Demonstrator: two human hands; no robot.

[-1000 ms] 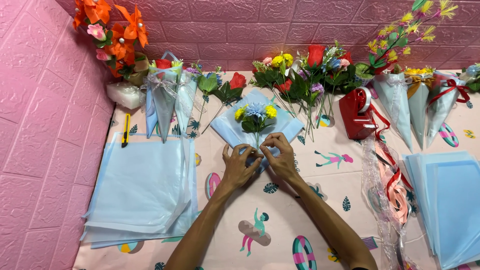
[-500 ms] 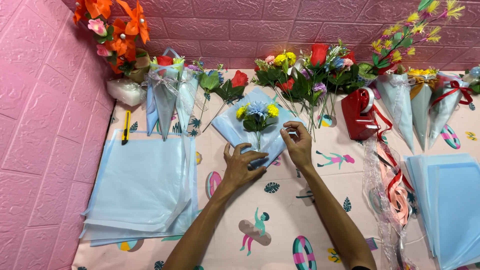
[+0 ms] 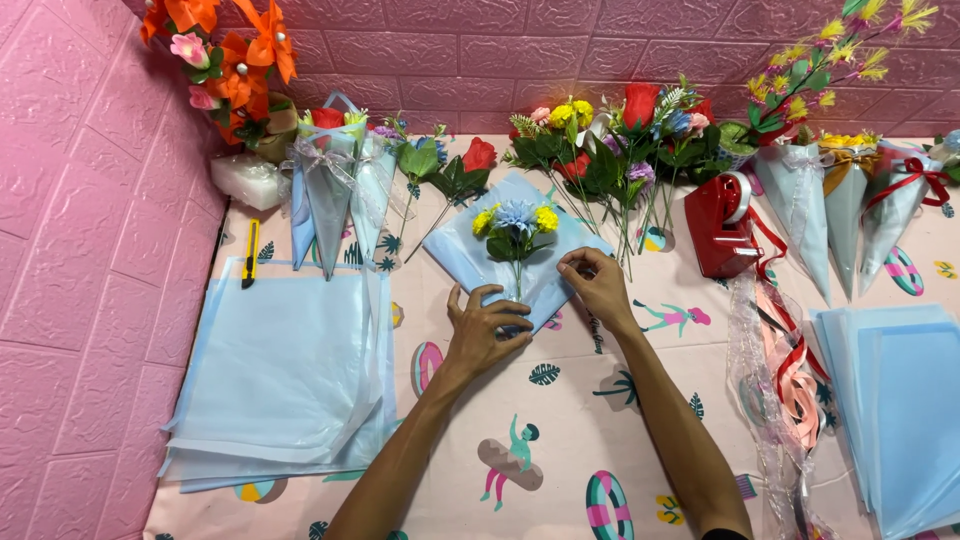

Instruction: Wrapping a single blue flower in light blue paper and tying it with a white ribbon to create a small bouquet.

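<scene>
Two hands work a light blue wrapping sheet (image 3: 470, 250) lying on the bench (image 3: 600, 420) with a small flower bunch (image 3: 516, 225) on it. Left hand (image 3: 485, 330), fingers spread, presses its lower corner; right hand (image 3: 598, 285) pinches its right edge.

Matt pale-blue wrapping paper (image 3: 470, 250), glossy red plastic tape dispenser (image 3: 718, 232), shiny satin ribbon (image 3: 785, 365).

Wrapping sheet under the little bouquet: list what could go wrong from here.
1. The small bouquet lies loose on the blue sheet; folding by the left hand and right hand could push it off-centre.
2. The sheet may crease unevenly.
3. Loose flower stems lie close by and could snag the fold.
</scene>
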